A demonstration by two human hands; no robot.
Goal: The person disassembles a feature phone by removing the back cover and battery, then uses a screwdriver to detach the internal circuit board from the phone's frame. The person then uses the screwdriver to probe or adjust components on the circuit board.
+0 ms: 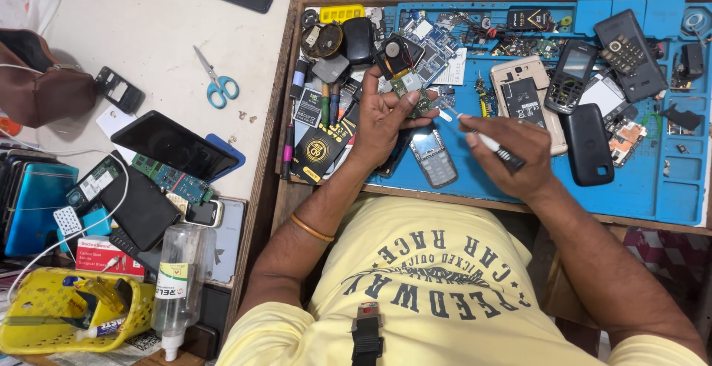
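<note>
Left hand [382, 117] pinches a small green circuit board [415, 100] over the blue mat [675, 195], just left of the tool tip. Right hand [512, 155] grips a white-tipped tool [486, 142]; its long axis points up-left toward the board, near but apart.

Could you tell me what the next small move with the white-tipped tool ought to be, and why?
Probably bring the tool's tip the short way left onto the small circuit board. The left hand holds that board up over the blue mat, and the right hand holds the tool like a pen, its tip aimed at the board but apparently not touching.
</note>
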